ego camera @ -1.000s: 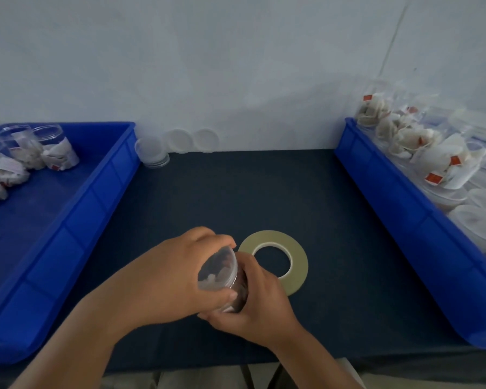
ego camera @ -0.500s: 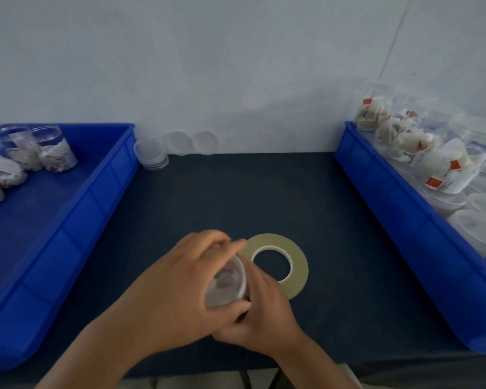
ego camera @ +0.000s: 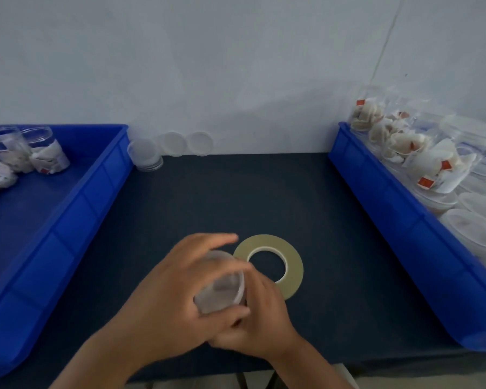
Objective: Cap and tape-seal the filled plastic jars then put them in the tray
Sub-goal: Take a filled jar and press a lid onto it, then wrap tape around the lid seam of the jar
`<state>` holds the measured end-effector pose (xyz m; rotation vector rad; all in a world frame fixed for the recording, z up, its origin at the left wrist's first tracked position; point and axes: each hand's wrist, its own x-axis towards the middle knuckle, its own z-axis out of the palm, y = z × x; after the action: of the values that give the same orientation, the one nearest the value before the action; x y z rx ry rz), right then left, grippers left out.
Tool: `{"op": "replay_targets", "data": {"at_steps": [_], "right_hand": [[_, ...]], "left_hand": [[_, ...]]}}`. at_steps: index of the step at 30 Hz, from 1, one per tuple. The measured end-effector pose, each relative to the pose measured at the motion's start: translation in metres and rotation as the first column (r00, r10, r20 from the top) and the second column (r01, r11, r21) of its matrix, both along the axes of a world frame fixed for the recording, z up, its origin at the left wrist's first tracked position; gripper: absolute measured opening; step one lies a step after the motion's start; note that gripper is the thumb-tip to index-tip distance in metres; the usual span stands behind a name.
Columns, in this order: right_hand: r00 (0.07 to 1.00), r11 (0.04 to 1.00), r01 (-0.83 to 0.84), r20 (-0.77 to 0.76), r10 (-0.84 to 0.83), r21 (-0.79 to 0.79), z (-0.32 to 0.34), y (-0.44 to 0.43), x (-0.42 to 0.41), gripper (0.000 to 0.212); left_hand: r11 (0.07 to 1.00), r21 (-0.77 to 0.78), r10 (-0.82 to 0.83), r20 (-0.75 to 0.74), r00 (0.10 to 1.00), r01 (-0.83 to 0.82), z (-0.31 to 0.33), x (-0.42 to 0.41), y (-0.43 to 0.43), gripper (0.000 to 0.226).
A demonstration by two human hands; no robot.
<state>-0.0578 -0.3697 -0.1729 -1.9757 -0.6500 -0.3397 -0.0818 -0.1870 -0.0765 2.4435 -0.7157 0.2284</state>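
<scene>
At the lower centre of the frame, both hands hold one clear plastic jar (ego camera: 220, 287) above the dark table mat (ego camera: 236, 197). The jar is tipped so that a round end faces the camera. The left hand (ego camera: 174, 299) curls its fingers and thumb round that end. The right hand (ego camera: 261, 318) grips the body from the right, with its fingers mostly hidden behind the jar; both hands are motion-blurred. Just beyond them a tape roll (ego camera: 295, 265) lies flat on the mat.

Along the left edge, a blue tray (ego camera: 76, 220) holds filled jars (ego camera: 44, 153) at its far end. Along the right edge, a second blue tray (ego camera: 390, 220) is heaped with jars of tea bags (ego camera: 432, 161). At the upper centre-left, loose lids (ego camera: 173, 143) lean against the wall.
</scene>
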Motion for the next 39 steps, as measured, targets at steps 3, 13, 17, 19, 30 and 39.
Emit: {"op": "replay_targets", "data": {"at_steps": [3,13,17,19,30,39], "right_hand": [[0.99,0.991,0.126,0.069,-0.124,-0.033,0.003,0.003,-0.002,0.069],[0.994,0.995,0.098,0.047,-0.098,-0.008,0.002,-0.003,-0.005,0.067],[0.998,0.998,0.057,-0.023,-0.057,-0.022,0.002,-0.002,-0.004,0.072],[0.995,0.999,0.02,-0.095,-0.023,-0.034,0.004,0.001,-0.003,0.078],[0.986,0.766,0.093,-0.049,-0.161,-0.636,-0.009,-0.064,0.007,0.1],[0.992,0.679,0.12,0.059,-0.112,-0.724,0.009,-0.073,0.025,0.05]], "left_hand": [[0.949,-0.154,0.268,-0.075,0.961,-0.276,-0.015,-0.015,-0.02,0.086],[0.949,-0.195,0.245,-0.038,0.969,-0.248,-0.021,-0.002,-0.028,0.053],[0.965,-0.188,0.174,-0.064,0.983,-0.183,-0.022,0.004,-0.017,0.065],[0.966,-0.169,0.185,-0.066,0.981,-0.194,-0.026,0.007,-0.011,0.072],[0.924,-0.18,0.343,0.001,0.939,-0.337,-0.035,0.024,0.031,0.063],[0.983,0.006,0.18,-0.168,0.969,-0.182,-0.019,0.05,0.04,0.106]]}}
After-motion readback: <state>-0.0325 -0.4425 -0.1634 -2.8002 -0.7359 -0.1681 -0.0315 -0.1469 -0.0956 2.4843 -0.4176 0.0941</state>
